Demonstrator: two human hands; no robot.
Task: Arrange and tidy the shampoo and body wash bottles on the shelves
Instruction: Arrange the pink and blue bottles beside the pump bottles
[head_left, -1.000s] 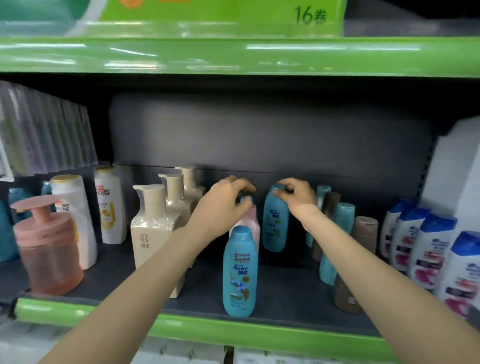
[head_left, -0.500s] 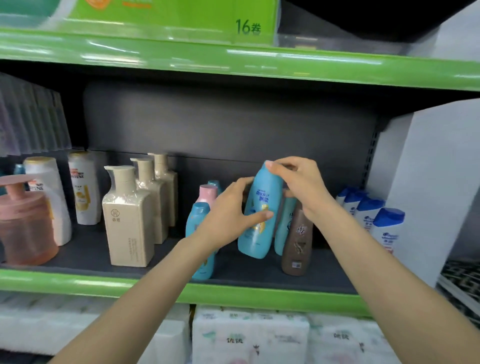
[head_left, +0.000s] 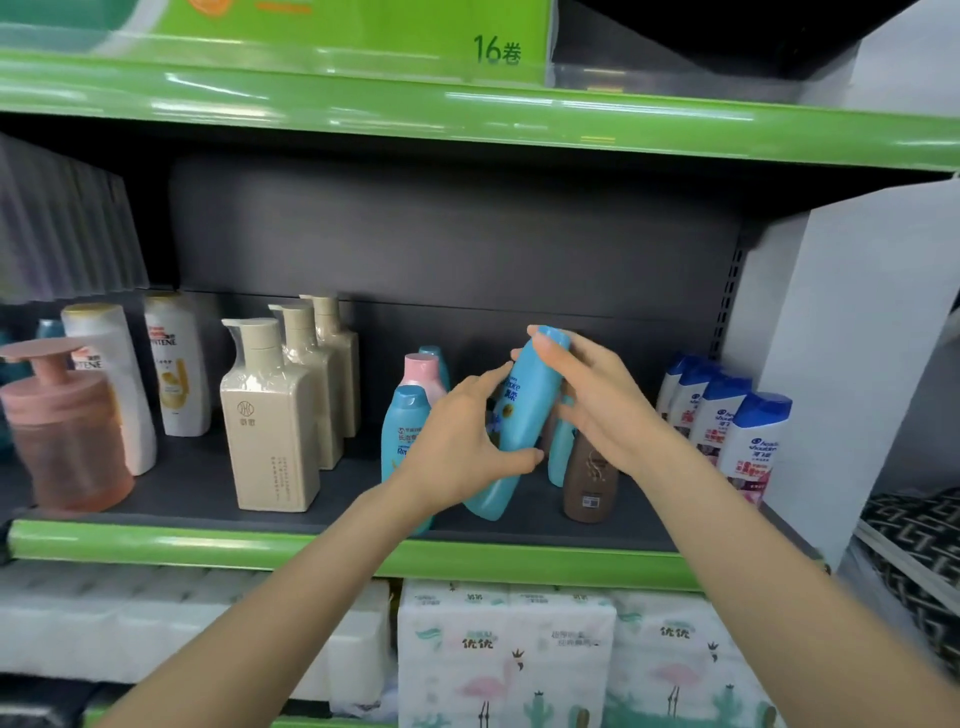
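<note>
leaning top-right, the blue shampoo bottle (head_left: 524, 415) sits between both hands: left hand (head_left: 457, 447) grips its lower body, right hand (head_left: 597, 400) pinches the cap; base just off the shelf (head_left: 363, 551).

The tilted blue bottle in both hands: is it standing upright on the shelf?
No: the blue bottle leans with its cap to the right, gripped by the left hand and right hand.

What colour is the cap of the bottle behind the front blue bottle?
Pink cap, on a pink bottle; the head view shows it.
</note>
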